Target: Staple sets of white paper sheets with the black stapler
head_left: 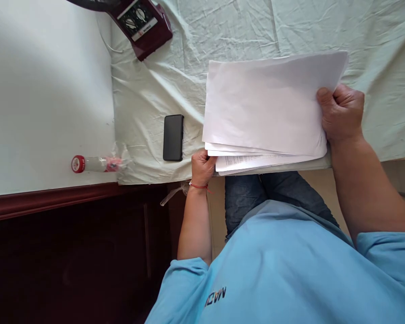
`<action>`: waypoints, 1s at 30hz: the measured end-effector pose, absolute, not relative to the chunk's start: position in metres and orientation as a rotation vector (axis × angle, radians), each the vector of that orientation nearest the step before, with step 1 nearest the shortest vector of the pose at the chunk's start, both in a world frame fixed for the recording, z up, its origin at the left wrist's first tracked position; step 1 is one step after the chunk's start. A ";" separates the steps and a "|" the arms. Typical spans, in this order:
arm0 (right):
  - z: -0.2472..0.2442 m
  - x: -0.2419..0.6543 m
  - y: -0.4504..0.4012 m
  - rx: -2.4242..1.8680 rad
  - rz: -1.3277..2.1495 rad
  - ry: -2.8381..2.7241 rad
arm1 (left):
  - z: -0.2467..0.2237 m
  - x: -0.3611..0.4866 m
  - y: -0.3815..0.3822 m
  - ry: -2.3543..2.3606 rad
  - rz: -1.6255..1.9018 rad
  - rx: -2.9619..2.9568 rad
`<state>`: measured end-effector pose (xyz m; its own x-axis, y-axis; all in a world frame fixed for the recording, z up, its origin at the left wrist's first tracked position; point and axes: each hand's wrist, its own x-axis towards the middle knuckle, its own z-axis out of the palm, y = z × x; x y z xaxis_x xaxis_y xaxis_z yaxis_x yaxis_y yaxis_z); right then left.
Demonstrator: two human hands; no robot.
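Nearest the camera was the person's blue shirt (283,270), with dark lettering on the chest, and beyond it a pair of dark jeans (241,202) under the edge of the cloth-covered desk (145,99). A strip of clear plastic (172,194) showed just below that edge. The left hand (201,168), a red string (199,186) around its wrist, had its fingers closed on the near left corner of a stack of papers (266,105), thumb on top. The right hand (344,112) gripped the right side of the stack, its fingers curled under and its thumb pressed on the top sheet. The stack was at the front of the desk, a blank face uppermost, with printed lines on a lower sheet (256,163) that stuck out toward the person. To the left of the stack, apart from it, lay a black phone (173,137). Farther left was a pale container (94,164) with a red cap (78,164), crumpled clear plastic (123,157) at its other end; something reddish showed there, but whether it was inside could not be told. At the far left stood a maroon appliance (153,40) with two dials
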<state>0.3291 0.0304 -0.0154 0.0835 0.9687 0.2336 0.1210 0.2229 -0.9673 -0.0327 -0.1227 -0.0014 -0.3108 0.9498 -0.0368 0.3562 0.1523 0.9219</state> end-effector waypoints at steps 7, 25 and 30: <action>-0.008 0.325 0.028 -1.168 0.981 -1.273 | -0.002 -0.028 -0.122 1.791 1.202 1.259; 0.004 0.324 0.019 -1.077 1.223 -1.179 | -0.001 -0.029 -0.123 1.694 1.247 1.282; 0.001 0.328 0.020 -1.123 1.210 -1.235 | -0.004 -0.026 -0.122 1.668 1.346 1.066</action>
